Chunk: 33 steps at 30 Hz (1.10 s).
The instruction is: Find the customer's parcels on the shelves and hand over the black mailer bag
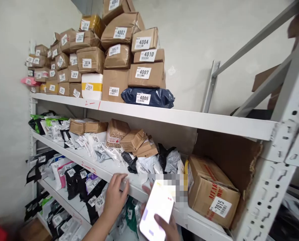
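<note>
A smartphone (156,204) with a bright, washed-out screen is held upright in my right hand (168,227). The thumb lies across the lower part of the screen, and fingertips show behind its left edge. To the left, my left hand (118,190) is raised in front of the middle shelf's white front edge (103,171). Its fingers are loosely bent and apart, with nothing in them. Whether they touch the shelf edge I cannot tell. Behind the hands lie grey and white mailing bags (149,164) and small cardboard boxes (133,140).
Numbered cardboard boxes (90,59) are stacked on the top shelf, beside a dark blue parcel (162,97). A large carton (210,187) labelled 7015 stands at the right by the metal rack post (267,177). Lower shelves hold many bagged parcels (72,182).
</note>
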### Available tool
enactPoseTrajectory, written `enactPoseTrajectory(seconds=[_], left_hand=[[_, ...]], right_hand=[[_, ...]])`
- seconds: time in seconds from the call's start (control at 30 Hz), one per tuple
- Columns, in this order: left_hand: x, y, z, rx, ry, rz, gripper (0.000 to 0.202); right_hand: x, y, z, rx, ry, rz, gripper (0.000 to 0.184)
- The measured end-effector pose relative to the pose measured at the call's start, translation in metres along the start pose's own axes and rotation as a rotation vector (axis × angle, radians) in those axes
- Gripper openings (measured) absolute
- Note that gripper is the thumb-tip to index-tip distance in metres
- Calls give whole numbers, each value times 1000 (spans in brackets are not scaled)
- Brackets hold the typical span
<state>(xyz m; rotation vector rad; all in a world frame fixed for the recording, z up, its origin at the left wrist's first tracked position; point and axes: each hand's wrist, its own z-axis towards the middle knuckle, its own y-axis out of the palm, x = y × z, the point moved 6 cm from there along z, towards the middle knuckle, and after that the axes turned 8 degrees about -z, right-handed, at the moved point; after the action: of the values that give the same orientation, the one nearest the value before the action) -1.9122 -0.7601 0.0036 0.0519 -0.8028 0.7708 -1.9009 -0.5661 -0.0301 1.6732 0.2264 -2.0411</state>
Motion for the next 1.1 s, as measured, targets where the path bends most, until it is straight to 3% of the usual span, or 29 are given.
enactPoseTrajectory(seconds=[0.07, 0.1, 0.23, 0.4, 0.63, 0.77, 1.1], left_hand=[[30, 16, 32, -30, -56, -18, 35], [37, 24, 45, -47, -81, -18, 38], [31, 47, 67, -126, -150, -37, 23], [22, 45, 60, -155, -141, -83, 21], [18, 44, 58, -157, -141, -99, 28], [14, 44, 58, -156, -160, -104, 29], [22, 45, 46, -160, -74, -73, 30]], right_hand=[[-20, 14, 32, 76, -116, 255, 87], [-23, 19, 45, 115, -96, 302, 88], [-32, 22, 69, 250, -42, 425, 80], [-41, 10, 65, 245, -35, 495, 72], [-48, 0, 67, 256, -20, 625, 102], [-51, -4, 68, 211, -51, 636, 110], [-45, -14, 71, 71, -155, 636, 96]])
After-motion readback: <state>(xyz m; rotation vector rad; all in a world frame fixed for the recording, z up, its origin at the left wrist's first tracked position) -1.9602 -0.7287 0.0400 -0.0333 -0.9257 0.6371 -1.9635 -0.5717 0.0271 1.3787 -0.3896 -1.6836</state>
